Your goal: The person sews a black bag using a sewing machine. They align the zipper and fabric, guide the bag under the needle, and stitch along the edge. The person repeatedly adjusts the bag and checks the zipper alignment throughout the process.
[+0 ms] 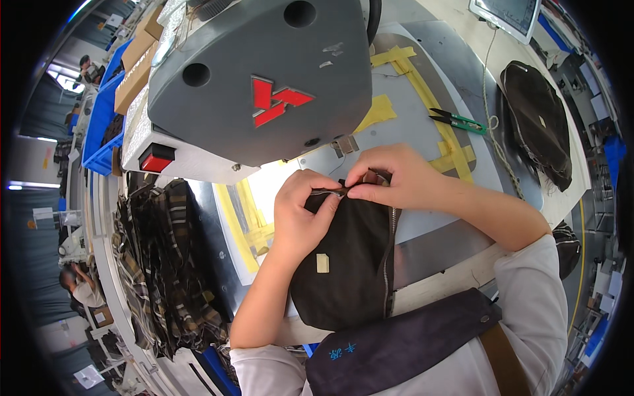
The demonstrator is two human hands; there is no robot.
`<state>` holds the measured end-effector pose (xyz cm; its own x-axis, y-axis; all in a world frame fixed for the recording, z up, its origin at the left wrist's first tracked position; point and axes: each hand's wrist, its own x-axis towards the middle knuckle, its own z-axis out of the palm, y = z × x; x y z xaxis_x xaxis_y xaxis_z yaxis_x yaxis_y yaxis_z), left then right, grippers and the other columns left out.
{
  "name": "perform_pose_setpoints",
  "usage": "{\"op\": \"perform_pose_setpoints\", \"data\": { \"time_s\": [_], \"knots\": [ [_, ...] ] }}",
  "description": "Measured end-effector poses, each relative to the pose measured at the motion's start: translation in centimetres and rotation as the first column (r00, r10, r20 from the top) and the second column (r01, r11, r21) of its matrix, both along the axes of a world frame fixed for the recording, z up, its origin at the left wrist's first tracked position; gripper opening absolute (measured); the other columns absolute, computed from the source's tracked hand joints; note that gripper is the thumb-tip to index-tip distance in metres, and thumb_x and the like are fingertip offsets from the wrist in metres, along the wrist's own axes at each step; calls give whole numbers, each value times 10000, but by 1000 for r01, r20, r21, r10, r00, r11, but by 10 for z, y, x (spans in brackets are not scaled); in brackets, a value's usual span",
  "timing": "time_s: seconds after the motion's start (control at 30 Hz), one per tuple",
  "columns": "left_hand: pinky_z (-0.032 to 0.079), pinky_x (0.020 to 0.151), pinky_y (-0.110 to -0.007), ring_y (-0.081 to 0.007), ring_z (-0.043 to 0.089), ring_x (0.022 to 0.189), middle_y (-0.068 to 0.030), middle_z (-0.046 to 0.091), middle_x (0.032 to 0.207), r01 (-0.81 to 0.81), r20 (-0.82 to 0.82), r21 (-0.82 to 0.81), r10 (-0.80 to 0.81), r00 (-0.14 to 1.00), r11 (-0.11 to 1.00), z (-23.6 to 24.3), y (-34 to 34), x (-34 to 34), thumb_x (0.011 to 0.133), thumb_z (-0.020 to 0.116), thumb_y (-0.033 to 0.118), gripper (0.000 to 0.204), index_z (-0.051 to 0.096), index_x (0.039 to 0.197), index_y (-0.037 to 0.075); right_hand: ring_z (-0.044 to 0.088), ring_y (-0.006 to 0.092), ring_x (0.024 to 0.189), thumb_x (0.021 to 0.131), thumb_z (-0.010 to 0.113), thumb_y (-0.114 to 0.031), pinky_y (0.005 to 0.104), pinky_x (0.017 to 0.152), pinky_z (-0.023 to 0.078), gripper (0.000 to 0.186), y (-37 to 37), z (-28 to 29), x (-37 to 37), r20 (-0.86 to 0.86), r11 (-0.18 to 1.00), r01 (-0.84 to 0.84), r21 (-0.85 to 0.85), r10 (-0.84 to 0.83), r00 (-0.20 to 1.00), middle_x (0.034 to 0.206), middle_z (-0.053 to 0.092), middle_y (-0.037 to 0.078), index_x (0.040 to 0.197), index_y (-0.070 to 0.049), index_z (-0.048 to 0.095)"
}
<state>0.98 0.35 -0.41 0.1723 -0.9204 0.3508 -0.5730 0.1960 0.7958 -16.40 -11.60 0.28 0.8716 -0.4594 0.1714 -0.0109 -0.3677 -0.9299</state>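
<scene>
A dark brown fabric piece (347,257) with a long metal zipper and a small pale tag hangs toward me below the sewing machine head (218,112). My left hand (304,211) pinches its top edge between thumb and fingers. Just to the right, my right hand (389,178) grips the same folded edge, where a bit of plaid lining shows. Both hands are close together, slightly below the machine's metal needle area (343,146). The work plate (422,224) under them has yellow tape strips.
Plaid cloth pieces (165,257) lie piled at left, near blue bins (99,152) and cardboard boxes (139,46). Green-handled snips (462,122), a cord and another dark zipped piece (536,122) lie at right. A tablet (502,16) stands at top right. Other people (86,290) sit at far left.
</scene>
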Motion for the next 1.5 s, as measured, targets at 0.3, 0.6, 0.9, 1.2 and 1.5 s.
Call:
{"op": "perform_pose_setpoints", "data": {
  "time_s": [0.3, 0.6, 0.9, 1.2, 1.5],
  "knots": [
    [476, 752, -291, -191, 608, 788, -65, 634, 837, 7, -44, 84, -4, 999, 996, -5, 0, 4, 722, 713, -58, 176, 631, 852, 29, 570, 136, 633, 814, 703, -104, 267, 603, 466, 83, -2, -7, 3, -12, 993, 36, -109, -37, 999, 766, 652, 33, 878, -59, 673],
    [494, 691, -317, -239, 610, 772, -70, 646, 862, 59, 297, -191, 1, 955, 980, -3, -1, -2, 660, 740, -64, 270, 670, 888, 64, 558, 132, 628, 818, 673, -122, 273, 608, 472, 133, 11, -7, 8, -153, 974, 195, 116, -176, 972, 693, 592, 55, 849, -19, 596],
    [544, 744, -353, -240, 622, 829, -29, 634, 865, 93, 532, -399, 148, 833, 912, -4, -6, -8, 676, 738, 19, 182, 615, 795, 80, 553, 171, 641, 853, 644, -150, 313, 613, 455, 164, 7, -14, 13, -151, 961, 242, 133, -222, 963, 710, 598, 90, 879, 5, 601],
    [500, 703, -345, -250, 595, 779, -58, 546, 777, -73, 263, 36, 61, 963, 997, -2, 0, -11, 662, 755, 5, 198, 622, 796, 66, 558, 197, 644, 859, 632, -125, 319, 624, 459, 126, 13, -15, 11, -55, 978, 197, 74, -193, 980, 731, 604, 103, 894, -6, 612],
    [525, 631, -319, -235, 661, 724, -57, 664, 900, -212, 248, -45, 216, 944, 976, -2, 4, -15, 708, 729, -20, 184, 656, 847, 75, 567, 143, 733, 854, 657, -146, 289, 695, 474, 198, 11, -12, 6, -155, 938, 225, 264, -189, 970, 804, 623, 81, 951, 23, 625]
  ]
}}
